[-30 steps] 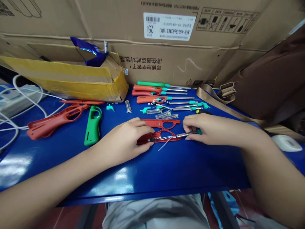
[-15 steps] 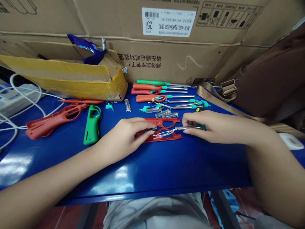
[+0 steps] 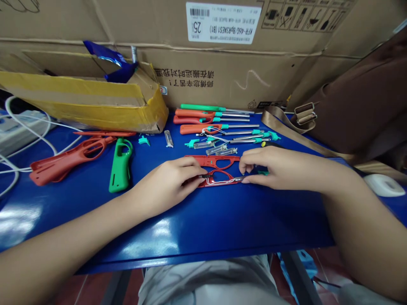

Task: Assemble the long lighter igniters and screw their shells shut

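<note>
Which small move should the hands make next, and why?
Perhaps settle the metal tube into the end of the nearer red shell: the right hand holds it there, white wires run over the shell, and the left hand pinches a dark part.

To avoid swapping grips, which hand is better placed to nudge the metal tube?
Probably the right hand: it is at the metal tube, by the end of the lower red shell. The left hand is farther off, pinching the small dark part.
</note>
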The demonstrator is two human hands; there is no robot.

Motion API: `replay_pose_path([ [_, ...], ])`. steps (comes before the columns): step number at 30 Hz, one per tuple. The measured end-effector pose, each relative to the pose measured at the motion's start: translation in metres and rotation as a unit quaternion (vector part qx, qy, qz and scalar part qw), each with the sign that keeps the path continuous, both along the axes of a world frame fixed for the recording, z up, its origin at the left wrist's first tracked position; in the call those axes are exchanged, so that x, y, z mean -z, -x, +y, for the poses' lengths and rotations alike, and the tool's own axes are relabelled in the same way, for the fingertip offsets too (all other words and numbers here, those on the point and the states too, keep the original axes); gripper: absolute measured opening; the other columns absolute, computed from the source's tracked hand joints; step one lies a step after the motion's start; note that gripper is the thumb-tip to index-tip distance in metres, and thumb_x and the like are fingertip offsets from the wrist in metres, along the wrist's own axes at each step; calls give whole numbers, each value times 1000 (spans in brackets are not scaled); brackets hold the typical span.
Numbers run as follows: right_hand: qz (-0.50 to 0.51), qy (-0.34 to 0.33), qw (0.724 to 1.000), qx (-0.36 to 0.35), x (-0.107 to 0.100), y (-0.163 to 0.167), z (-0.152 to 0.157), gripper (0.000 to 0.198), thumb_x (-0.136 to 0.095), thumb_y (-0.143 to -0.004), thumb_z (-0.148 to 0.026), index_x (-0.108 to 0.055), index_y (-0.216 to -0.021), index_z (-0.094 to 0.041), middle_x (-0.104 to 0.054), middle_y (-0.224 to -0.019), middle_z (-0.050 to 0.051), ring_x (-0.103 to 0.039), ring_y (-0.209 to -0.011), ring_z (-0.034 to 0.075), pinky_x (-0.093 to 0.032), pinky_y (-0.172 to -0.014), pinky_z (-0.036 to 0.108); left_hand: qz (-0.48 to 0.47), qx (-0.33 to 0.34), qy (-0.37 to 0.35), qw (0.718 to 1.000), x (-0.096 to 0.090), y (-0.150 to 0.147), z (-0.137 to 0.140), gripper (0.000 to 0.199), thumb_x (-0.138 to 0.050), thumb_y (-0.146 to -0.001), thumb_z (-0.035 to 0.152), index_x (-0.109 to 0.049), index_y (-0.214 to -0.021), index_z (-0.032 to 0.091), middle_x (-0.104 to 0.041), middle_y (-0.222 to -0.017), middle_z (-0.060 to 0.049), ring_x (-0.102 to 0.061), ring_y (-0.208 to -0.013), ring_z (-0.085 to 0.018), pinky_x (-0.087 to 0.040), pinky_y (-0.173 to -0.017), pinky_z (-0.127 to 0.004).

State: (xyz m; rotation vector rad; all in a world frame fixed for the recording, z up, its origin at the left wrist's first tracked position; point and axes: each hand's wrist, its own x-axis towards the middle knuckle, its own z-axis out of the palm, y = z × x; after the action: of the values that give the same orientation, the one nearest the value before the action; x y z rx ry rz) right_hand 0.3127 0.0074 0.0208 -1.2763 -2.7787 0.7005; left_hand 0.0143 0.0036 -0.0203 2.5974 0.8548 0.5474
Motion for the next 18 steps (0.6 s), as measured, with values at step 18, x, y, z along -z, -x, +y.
replay_pose_path([
  [18, -33, -54, 997, -51, 0, 15, -5, 21, -55, -92, -16, -73, -85, -22, -72, -86, 5, -66, -84, 22, -45, -73, 34, 14, -18, 9, 1000, 2, 1, -1, 22, -58, -99, 24, -76, -110, 20, -75, -105, -7, -72, -94, -21, -57, -84, -32],
])
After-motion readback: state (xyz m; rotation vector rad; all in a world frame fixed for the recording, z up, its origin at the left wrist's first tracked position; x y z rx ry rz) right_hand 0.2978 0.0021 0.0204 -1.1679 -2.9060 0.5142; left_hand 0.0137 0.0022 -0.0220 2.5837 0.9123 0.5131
